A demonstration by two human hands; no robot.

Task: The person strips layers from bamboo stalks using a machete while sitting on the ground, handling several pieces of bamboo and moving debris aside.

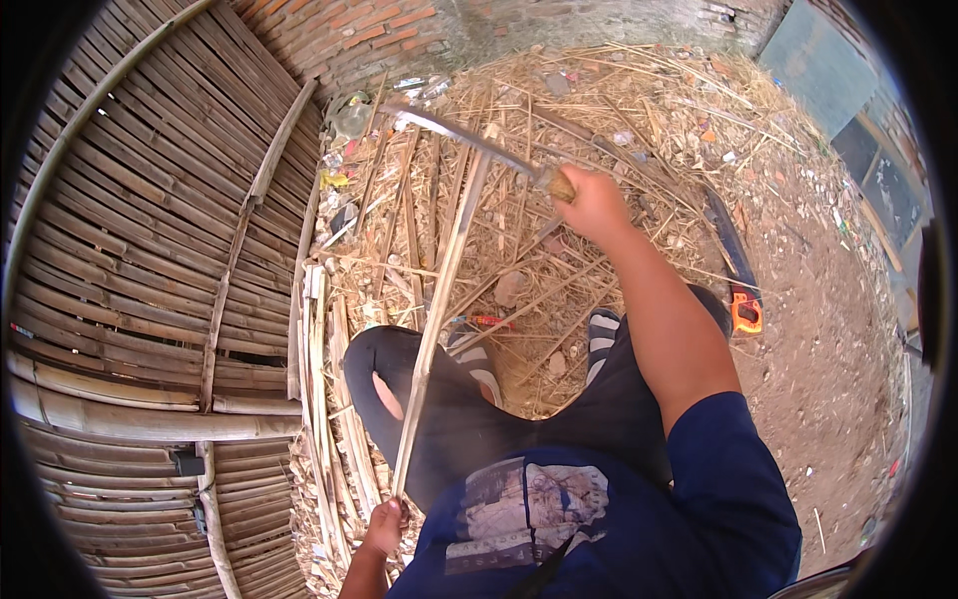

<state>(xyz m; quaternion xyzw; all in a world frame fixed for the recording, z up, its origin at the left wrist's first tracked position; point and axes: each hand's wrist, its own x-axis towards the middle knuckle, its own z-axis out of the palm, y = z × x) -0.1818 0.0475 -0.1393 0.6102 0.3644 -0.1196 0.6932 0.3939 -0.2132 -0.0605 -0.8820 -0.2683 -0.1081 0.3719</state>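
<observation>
My right hand point(596, 205) is closed round the wooden handle of a machete point(469, 137), its long, slightly curved blade pointing to the far left. The blade crosses the upper part of a long split bamboo strip point(439, 299); whether it touches the strip I cannot tell. Low in the view, beside my left thigh, my left hand point(385, 523) grips the near end of that strip. The strip slants up and away in front of my left knee.
A bundle of bamboo strips point(321, 399) lies along the bamboo slat wall point(150, 250) on the left. A handsaw with an orange handle point(746, 311) rests on the ground at right. Bamboo scraps and shavings point(639, 110) litter the ground towards the brick wall point(379, 35).
</observation>
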